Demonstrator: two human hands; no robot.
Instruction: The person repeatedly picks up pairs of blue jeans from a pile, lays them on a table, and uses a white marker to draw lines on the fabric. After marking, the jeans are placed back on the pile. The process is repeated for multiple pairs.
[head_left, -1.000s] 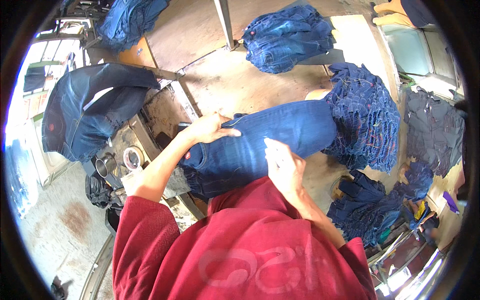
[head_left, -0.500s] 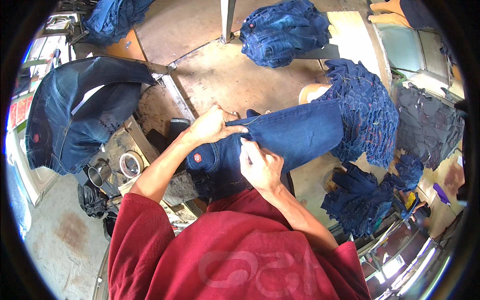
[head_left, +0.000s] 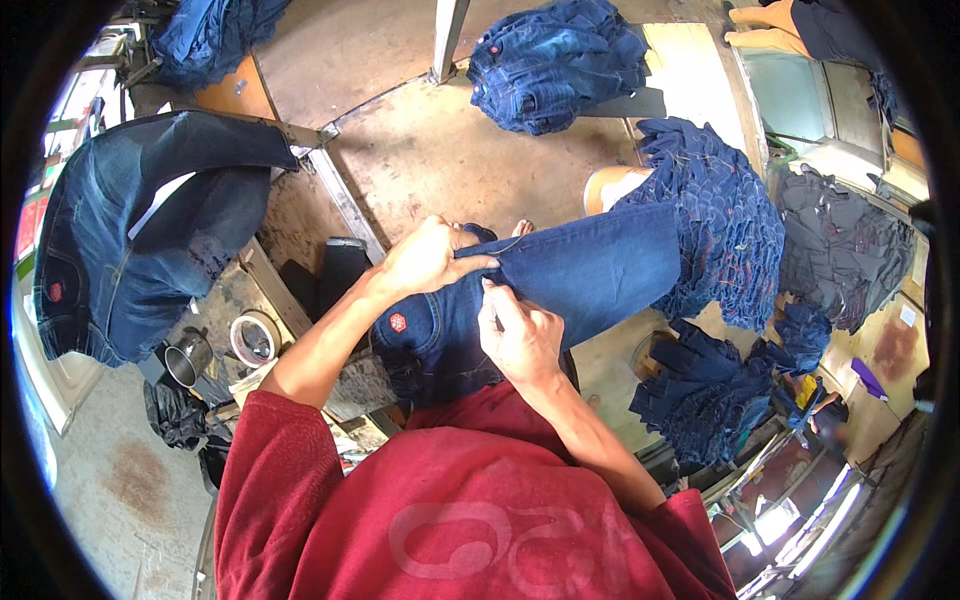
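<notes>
Dark blue jeans lie across in front of me, one leg stretched out to the right and a red round tag on the pocket area at the left. My left hand is closed on their far edge, thumb on top of the cloth. A loose thread shows along that edge beside the thumb. Just below it, my right hand is curled, thumb and forefinger pinched together against the denim. What those fingertips hold, if anything, is too small to tell.
More jeans hang over a support at the left. Below them are a metal cup and a tape roll. Denim heaps lie ahead and at the right, beside a dark grey pile. A metal post stands ahead.
The surroundings have shifted slightly to the left as the view turned. Both hands keep nearly the same places on the jeans.
</notes>
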